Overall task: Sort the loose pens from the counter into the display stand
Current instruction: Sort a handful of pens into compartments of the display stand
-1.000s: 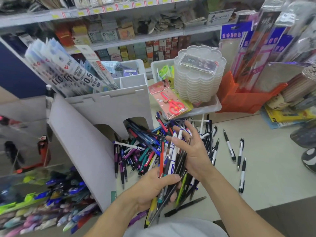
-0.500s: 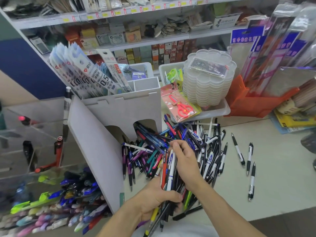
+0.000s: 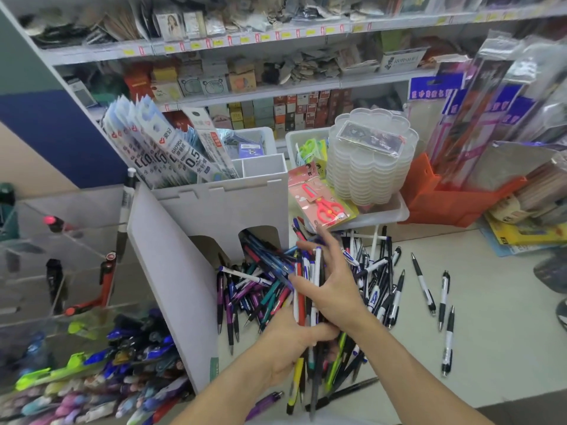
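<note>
My left hand (image 3: 288, 348) grips the lower part of a thick bundle of mixed pens (image 3: 306, 289), held roughly upright over the counter. My right hand (image 3: 334, 286) lies against the upper part of that bundle, fingers straight and spread, thumb on the left side of the pens. A heap of loose pens (image 3: 254, 289) covers the counter beneath and spills from the arches of a white stand (image 3: 221, 216). The clear tiered display stand (image 3: 61, 271) at the left holds several pens in its trays.
Three black-and-white pens (image 3: 445, 302) lie apart on the counter at the right. A white tray (image 3: 395, 210) with stacked clear lids and packaged red scissors (image 3: 325, 207) sits behind the heap. An orange box (image 3: 429, 197) and stocked shelves stand further back.
My right hand, curled over the bundle's top half a second ago, has straightened and spread its fingers along the pens. My left hand keeps its grip on the bundle.
</note>
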Demonstrator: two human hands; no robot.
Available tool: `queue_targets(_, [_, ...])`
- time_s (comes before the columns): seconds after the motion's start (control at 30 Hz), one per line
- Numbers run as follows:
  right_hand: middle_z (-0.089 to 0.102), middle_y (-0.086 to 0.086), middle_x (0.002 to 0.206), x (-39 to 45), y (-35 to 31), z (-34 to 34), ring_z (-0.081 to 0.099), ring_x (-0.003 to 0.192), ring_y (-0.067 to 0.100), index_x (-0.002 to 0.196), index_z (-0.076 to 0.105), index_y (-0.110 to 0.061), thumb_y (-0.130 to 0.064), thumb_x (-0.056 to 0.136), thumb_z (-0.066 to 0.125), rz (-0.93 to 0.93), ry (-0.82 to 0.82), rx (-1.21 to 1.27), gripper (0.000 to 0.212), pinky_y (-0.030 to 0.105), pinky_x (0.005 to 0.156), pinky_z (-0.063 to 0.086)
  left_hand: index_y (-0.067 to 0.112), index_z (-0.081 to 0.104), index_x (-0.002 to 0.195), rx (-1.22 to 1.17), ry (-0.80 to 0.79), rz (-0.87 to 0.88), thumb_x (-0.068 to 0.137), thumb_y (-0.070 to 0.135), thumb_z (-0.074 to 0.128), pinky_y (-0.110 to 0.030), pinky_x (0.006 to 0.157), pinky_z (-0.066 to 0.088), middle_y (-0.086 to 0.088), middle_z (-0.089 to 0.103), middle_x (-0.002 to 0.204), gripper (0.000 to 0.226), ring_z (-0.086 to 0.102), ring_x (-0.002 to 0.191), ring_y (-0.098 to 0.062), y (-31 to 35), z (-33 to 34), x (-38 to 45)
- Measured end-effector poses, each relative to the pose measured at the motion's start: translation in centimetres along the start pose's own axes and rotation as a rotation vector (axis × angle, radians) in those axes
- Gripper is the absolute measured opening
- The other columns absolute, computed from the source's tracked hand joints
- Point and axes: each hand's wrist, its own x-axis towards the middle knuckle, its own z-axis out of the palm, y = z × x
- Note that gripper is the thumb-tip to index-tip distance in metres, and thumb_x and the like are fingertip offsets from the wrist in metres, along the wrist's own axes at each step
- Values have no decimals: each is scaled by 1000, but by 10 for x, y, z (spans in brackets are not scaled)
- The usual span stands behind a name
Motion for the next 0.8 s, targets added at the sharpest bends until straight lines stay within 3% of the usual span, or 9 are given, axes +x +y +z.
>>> queue_targets(0.13, [69, 5, 103, -19, 11, 11, 67, 82, 40, 117, 66, -37, -1, 79, 67, 137, 1, 101, 52, 53, 78, 60, -3, 69, 109, -8, -24, -99, 70, 0, 81, -43, 81, 58, -23, 71, 95, 41, 69, 83, -33, -23, -8, -9])
queue_targets(0.23, [63, 23, 88, -35, 16, 19, 64, 69, 37, 93, 68, -27, 3, 91, 61, 237, 14, 218, 30, 47, 65, 60, 5, 72, 111, 9, -39, -117, 69, 1, 83, -40, 97, 55, -20, 73, 109, 43, 70, 105, -31, -31, -17, -15])
queue_targets(0.3, [63, 27, 85, -42, 18, 22, 66, 67, 39, 87, 66, -22, -6, 97, 61, 259, 25, 250, 20, 44, 61, 59, 7, 70, 114, 37, -52, -119, 69, 1, 84, -42, 100, 53, -20, 73, 111, 48, 69, 108, -32, -32, -21, -17])
queue_targets(0.4, [69, 24, 88, -49, 23, 22, 70, 74, 34, 92, 70, -27, -23, 101, 59, 269, -23, 210, 15, 39, 65, 59, 8, 74, 108, 54, -52, -93, 68, -2, 82, -41, 97, 55, -21, 73, 109, 42, 70, 107, -32, -36, -21, -20])
queue_targets(0.5, [73, 4, 95, -53, 31, 16, 70, 82, 18, 114, 72, -34, -31, 105, 51, 303, -142, 43, 23, 28, 71, 55, 5, 72, 112, 2, -34, -68, 69, -4, 79, -31, 82, 57, -20, 74, 109, 45, 72, 104, -28, -42, -20, -20])
queue_targets(0.57, [72, -9, 112, -55, 35, 9, 69, 101, 10, 126, 66, -44, -42, 105, 48, 320, -229, -55, 28, 27, 86, 54, 4, 70, 114, 1, -43, -68, 68, -4, 79, -33, 83, 56, -22, 73, 111, 47, 70, 106, -31, -44, -19, -21])
queue_targets(0.67, [55, -26, 138, -57, 33, -1, 49, 127, -11, 133, 58, -49, -54, 100, 44, 252, -280, -228, 37, 18, 107, 40, 1, 70, 113, 23, -60, -71, 67, -2, 78, -34, 81, 56, -24, 72, 107, 47, 70, 100, -35, -46, -18, -19])
queue_targets(0.73, [48, -31, 139, -55, 24, -7, 42, 127, -18, 132, 62, -43, -48, 102, 46, 198, -242, -319, 34, 9, 101, 37, -3, 69, 111, 43, -68, -79, 64, -2, 75, -32, 73, 55, -25, 70, 98, 47, 69, 90, -34, -47, -18, -16])
queue_targets(0.8, [52, -26, 130, -53, 17, -12, 49, 119, -12, 127, 67, -39, -40, 104, 51, 178, -203, -371, 28, 11, 92, 45, -2, 69, 109, 67, -85, -73, 63, -1, 75, -29, 70, 54, -23, 69, 95, 46, 67, 85, -29, -46, -19, -15])
